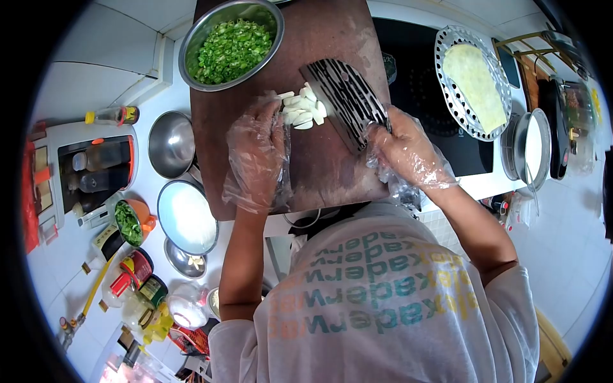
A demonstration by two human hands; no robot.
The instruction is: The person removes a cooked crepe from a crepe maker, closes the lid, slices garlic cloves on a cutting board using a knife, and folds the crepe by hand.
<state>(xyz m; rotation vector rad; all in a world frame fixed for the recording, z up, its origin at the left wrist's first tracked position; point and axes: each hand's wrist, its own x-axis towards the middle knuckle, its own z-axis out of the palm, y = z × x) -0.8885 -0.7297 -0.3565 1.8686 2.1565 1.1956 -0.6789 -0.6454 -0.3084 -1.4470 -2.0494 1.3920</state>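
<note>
My right hand (403, 145), in a clear plastic glove, is closed around the handle of a cleaver (348, 96). The blade is dark with pale streaks and rests flat or slightly tilted at the right side of a small pile of white slices that look like garlic (302, 108). On the pile's left side is my left hand (258, 150), also gloved, fingers extended and fingertips at the slices. Crinkled plastic partly hides those fingers. Under all this lies a brown cutting board (306, 175).
A steel bowl of chopped green peppers (233, 51) stands on the board's far left. Left of the board are an empty steel bowl (171, 145) and a white basin (188, 217). At right, a perforated steamer plate (447, 96) with a pale flat sheet sits over the black cooktop (408, 102).
</note>
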